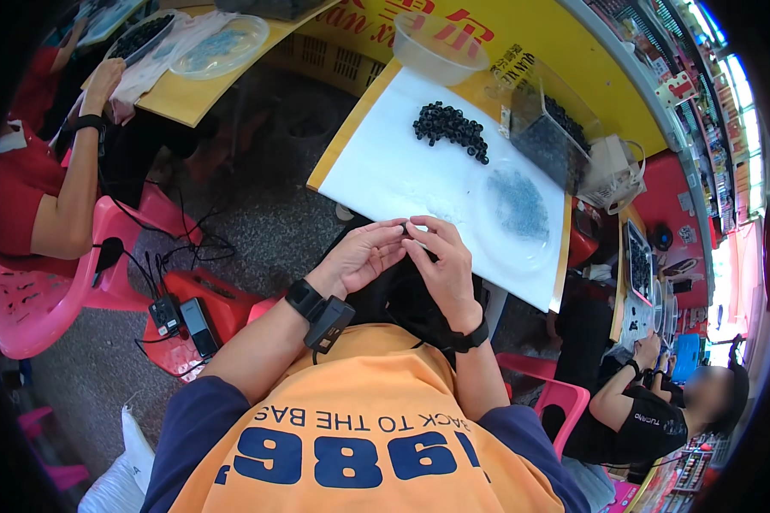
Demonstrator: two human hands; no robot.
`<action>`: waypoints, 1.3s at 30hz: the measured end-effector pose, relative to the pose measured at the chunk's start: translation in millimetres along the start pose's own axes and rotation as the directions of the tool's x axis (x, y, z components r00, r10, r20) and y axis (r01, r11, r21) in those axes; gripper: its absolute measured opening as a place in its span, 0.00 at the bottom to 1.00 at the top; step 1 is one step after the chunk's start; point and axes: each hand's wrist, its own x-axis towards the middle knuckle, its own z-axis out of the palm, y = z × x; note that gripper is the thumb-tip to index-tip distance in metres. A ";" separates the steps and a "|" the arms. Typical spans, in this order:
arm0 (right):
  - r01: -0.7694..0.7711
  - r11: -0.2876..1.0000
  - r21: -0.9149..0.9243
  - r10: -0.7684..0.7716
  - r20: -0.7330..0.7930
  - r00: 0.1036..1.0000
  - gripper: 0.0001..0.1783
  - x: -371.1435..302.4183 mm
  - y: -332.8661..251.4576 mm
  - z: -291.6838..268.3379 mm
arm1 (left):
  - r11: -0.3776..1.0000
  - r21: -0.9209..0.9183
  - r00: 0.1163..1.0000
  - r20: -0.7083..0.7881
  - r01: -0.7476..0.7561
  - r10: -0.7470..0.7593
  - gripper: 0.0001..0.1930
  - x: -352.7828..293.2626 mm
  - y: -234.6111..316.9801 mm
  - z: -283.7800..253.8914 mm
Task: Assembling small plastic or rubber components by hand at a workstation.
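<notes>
Just in front of the table's near edge, my left hand (364,258) and my right hand (443,263) meet at the fingertips. Pinched between them is a small black piece (405,229), mostly covered by the fingers, though it resembles the loose ones on the table. Beyond my hands, a pile of small black ring-like pieces (451,130) lies on the white table sheet (376,158). To its right is a shallow transparent dish (494,244) holding many tiny pale-blue bits (522,203).
A transparent box (546,141) of black pieces and a translucent bowl (441,50) stand at the table's far side. At left are a pink chair (38,295) with a person and a red stool (180,329) bearing devices and cables. Another person (633,419) works at right.
</notes>
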 end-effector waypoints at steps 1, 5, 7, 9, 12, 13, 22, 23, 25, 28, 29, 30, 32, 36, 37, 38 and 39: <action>-0.061 0.996 0.061 0.060 0.009 0.998 0.13 3.6 2.4 -3.1 | 1.000 -0.006 1.000 0.010 -0.004 0.004 0.13 0.4 0.9 -0.5; -0.339 0.915 0.219 0.342 0.028 0.939 0.14 44.5 38.9 -17.9 | 1.000 -0.009 1.000 0.030 -0.008 0.008 0.16 -3.4 8.7 7.5; -0.385 0.902 0.193 0.384 0.043 0.922 0.15 79.3 59.1 -17.4 | 1.000 -0.015 0.999 0.037 -0.017 0.017 0.14 -3.5 9.3 5.7; -0.412 0.908 0.079 0.410 0.042 0.911 0.16 105.6 84.5 -12.2 | 1.000 -0.020 0.999 0.040 -0.013 0.014 0.14 -2.3 10.6 6.1; -0.384 0.912 -0.140 0.388 -0.001 0.922 0.17 134.2 112.9 6.8 | 1.000 -0.025 1.000 0.024 -0.019 0.020 0.16 -3.8 13.6 5.2; -0.368 0.903 -0.223 0.372 -0.025 0.928 0.17 139.6 123.0 12.5 | 0.999 -0.024 0.999 0.022 -0.024 0.024 0.16 -4.0 14.4 5.4; -0.335 0.935 -0.116 0.339 0.019 0.940 0.12 126.9 111.9 9.8 | 0.997 -0.068 0.999 0.032 -0.033 0.035 0.15 -3.7 19.5 3.4; -0.363 0.932 -0.018 0.363 0.051 0.930 0.11 115.6 95.7 3.2 | 0.997 -0.069 0.999 0.031 -0.037 0.039 0.14 -5.1 19.5 3.9; -0.375 0.904 0.205 0.369 0.067 0.927 0.09 86.6 72.5 -5.7 | 0.997 -0.064 0.998 0.046 -0.045 0.048 0.14 -4.6 18.4 4.8; -0.422 0.832 0.360 0.418 0.093 0.904 0.07 44.4 41.9 -15.6 | 0.998 -0.042 0.997 0.064 -0.044 0.046 0.15 -2.3 13.4 3.9; -0.420 0.807 0.415 0.424 0.088 0.902 0.07 31.9 36.0 -15.6 | 0.999 -0.034 0.997 0.070 -0.043 0.045 0.15 -1.7 11.2 3.0; -0.432 0.785 0.443 0.436 0.100 0.894 0.07 22.9 30.2 -16.4 | 0.999 -0.005 0.997 0.071 -0.042 0.042 0.15 -2.1 10.8 3.6; -0.455 0.738 0.499 0.459 0.124 0.880 0.08 8.1 19.6 -17.4 | 1.000 0.015 0.998 0.059 -0.027 0.026 0.15 -3.5 7.9 2.6; -0.459 0.699 0.548 0.454 0.155 0.878 0.17 -3.4 10.6 -16.3 | 1.000 0.027 0.999 0.051 -0.012 0.011 0.14 -3.3 5.1 0.7; -0.463 0.691 0.555 0.450 0.171 0.877 0.16 -4.4 12.3 -15.8 | 0.999 0.029 0.999 0.053 -0.013 0.012 0.14 -3.0 5.0 0.9; -0.467 0.683 0.562 0.445 0.187 0.876 0.14 -4.5 13.5 -15.0 | 0.999 0.031 0.998 0.054 -0.016 0.014 0.14 -3.2 5.3 1.6; -0.474 0.674 0.566 0.441 0.206 0.874 0.13 -5.1 14.5 -14.1 | 0.999 0.028 0.998 0.054 -0.018 0.016 0.14 -3.6 4.6 1.1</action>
